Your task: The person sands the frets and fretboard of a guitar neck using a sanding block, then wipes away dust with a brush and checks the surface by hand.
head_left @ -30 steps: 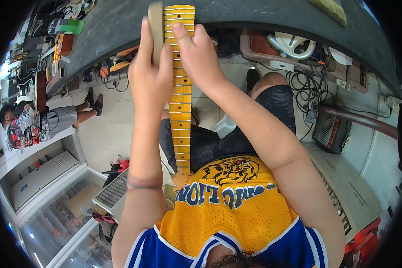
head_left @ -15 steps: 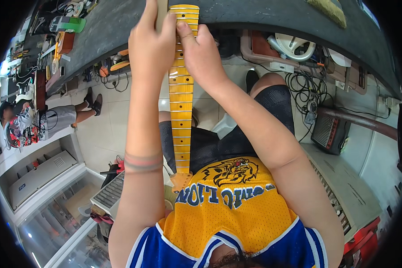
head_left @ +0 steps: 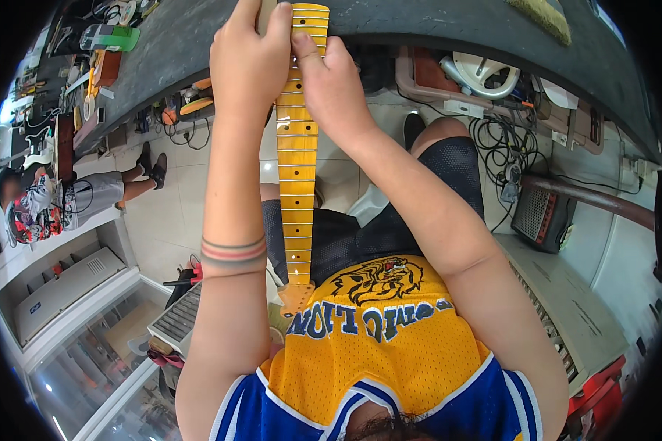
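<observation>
A guitar neck (head_left: 296,173) with a glossy yellow-amber fretboard, metal frets and dark dot inlays runs lengthwise before me. Its far end rests at the dark workbench's edge, and its headstock (head_left: 296,296) lies against my jersey. My right hand (head_left: 336,88) grips the neck near the far end, thumb over the fretboard's side. Along the neck's left edge, my left hand (head_left: 250,62) is closed around a flat beige strip (head_left: 266,16), mostly hidden by the fingers; its exact kind cannot be made out. The left thumb tip is beside the fretboard edge.
The dark workbench (head_left: 419,22) spans the far side, with a yellowish brush-like block (head_left: 541,18) on it. Coiled black cables (head_left: 504,143) hang at right above a small amplifier (head_left: 543,217). Another person (head_left: 40,202) stands at far left, near tools and a glass case (head_left: 88,353).
My left hand has moved slightly away from me along the neck's edge, its thumb nearer the far end. The neck has shifted very slightly the same way; my right hand keeps its grip.
</observation>
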Demonstrator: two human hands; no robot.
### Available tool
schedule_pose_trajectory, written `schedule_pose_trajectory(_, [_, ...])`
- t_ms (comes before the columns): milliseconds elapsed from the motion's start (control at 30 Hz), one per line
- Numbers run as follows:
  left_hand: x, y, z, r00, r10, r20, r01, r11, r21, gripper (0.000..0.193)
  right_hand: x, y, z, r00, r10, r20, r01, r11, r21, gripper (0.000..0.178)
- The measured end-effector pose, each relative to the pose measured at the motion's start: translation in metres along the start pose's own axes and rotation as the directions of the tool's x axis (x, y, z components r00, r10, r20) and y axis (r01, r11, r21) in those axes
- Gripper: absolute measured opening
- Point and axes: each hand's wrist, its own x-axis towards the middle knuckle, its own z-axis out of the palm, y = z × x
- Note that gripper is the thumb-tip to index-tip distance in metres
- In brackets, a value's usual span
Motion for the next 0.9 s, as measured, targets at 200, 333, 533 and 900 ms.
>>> schedule_pose_trajectory(200, [-0.1, -0.042, -0.012, 0.995, 0.099, -0.02, -0.099, 0.995, 0.02, 0.065, 0.005, 0.006, -0.006, 0.999, -0.028, -0.027, 0.027, 0.999, -0.019, 0.057])
schedule_pose_trajectory(333, [-0.048, -0.023, -0.012, 0.999, -0.023, 0.042, 0.021, 0.999, 0.044, 0.064, 0.001, 0.001, -0.001, 1.0, -0.012, 0.005, 0.013, 1.0, -0.007, 0.057])
schedule_pose_trajectory(533, [-0.043, -0.019, -0.004, 0.998, -0.007, 0.056, 0.003, 0.998, 0.056, 0.065, 0.006, 0.009, -0.006, 0.999, -0.03, -0.023, 0.031, 0.999, 0.013, 0.058])
schedule_pose_trajectory(900, [-0.01, 0.002, -0.006, 0.997, -0.075, 0.037, 0.075, 0.997, -0.001, 0.062, 0.002, 0.005, -0.001, 1.0, -0.006, -0.01, 0.006, 0.999, -0.034, 0.059])
